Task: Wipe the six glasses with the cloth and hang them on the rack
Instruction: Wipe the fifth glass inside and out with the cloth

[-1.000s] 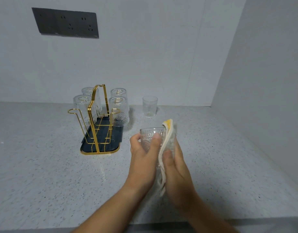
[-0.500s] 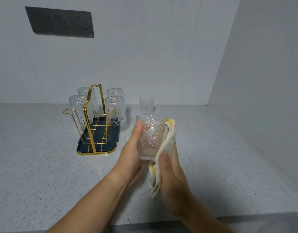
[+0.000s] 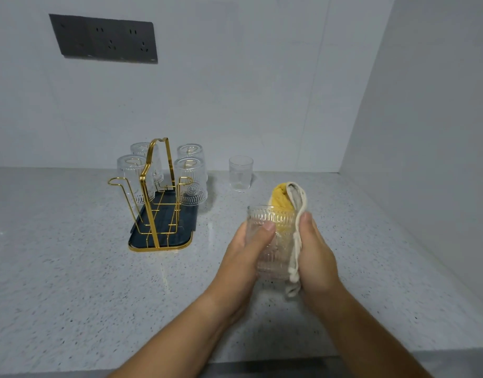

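So four clear ribbed glasses (image 3: 164,173) already hang upturned on the gold wire rack (image 3: 156,197), while right of it the left hand (image 3: 243,255) grips a fifth patterned glass (image 3: 271,241), the right hand (image 3: 316,255) clutches the yellow-and-cream cloth (image 3: 288,203) against it, and the sixth plain tumbler (image 3: 240,173) waits.

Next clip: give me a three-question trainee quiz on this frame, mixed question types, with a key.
1. How many glasses hang upside down on the gold rack?
2. True or false: the cloth lies flat on the counter.
3. Which hand grips the patterned glass directly? A) left hand B) right hand

Key:
1. Four. A fifth, the plain glass, stands upright beside the rack.
2. False; part of it is stuffed into the held glass and the right hand holds it.
3. A
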